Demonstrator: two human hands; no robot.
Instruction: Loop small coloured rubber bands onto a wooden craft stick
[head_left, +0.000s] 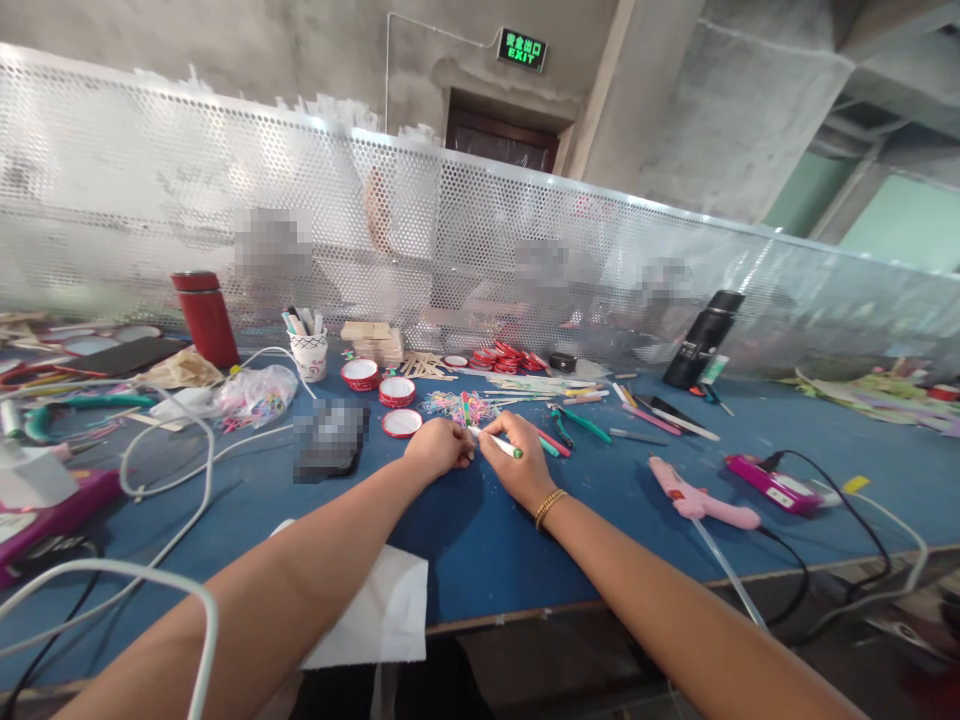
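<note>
Near the middle of the blue table, my right hand (519, 458) grips a white marker pen (501, 442) with a green end. The pen's tip points left toward my left hand (441, 447), whose fingers are curled closed. A thin strip coloured red and green (465, 408) stands up from those fingers, and its lower part is hidden. Just behind both hands lies a pile of thin multicoloured strands (442, 402). Red and teal markers (555, 437) lie to the right of my right hand, near green-handled pliers (589, 425).
Red-rimmed round lids (402, 424) and a dark phone-like object (330, 440) lie to the left. Wooden sticks (427, 366) and a paper cup of pens (309, 355) stand farther back. At right are a pink glue gun (701, 498), a purple power strip (772, 485) and trailing cords.
</note>
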